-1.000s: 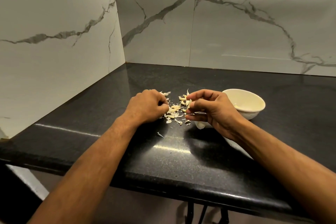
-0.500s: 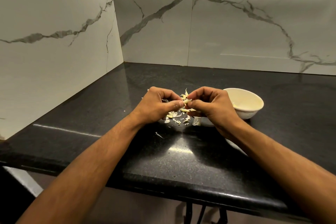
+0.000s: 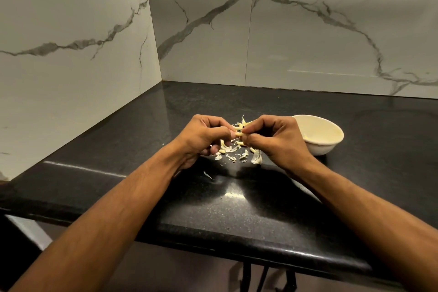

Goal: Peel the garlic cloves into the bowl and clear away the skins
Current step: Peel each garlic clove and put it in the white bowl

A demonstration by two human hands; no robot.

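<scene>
Both hands meet above a scatter of garlic skins (image 3: 233,153) on the black counter. My left hand (image 3: 205,138) and my right hand (image 3: 276,141) pinch the same pale garlic clove (image 3: 239,133) between their fingertips, a little above the counter. A cream bowl (image 3: 318,134) stands just right of my right hand, with something pale yellow inside at its left wall. A larger curl of skin (image 3: 257,158) lies below my right hand. Part of the pile is hidden behind my fingers.
The black stone counter (image 3: 237,201) ends in a rounded front edge close to me. Marble walls (image 3: 308,42) close off the left and the back, meeting in a corner. One stray sliver of skin (image 3: 208,175) lies nearer the front edge.
My left hand came up off the counter and across to the right hand; both now pinch one clove. The camera view shifted slightly.
</scene>
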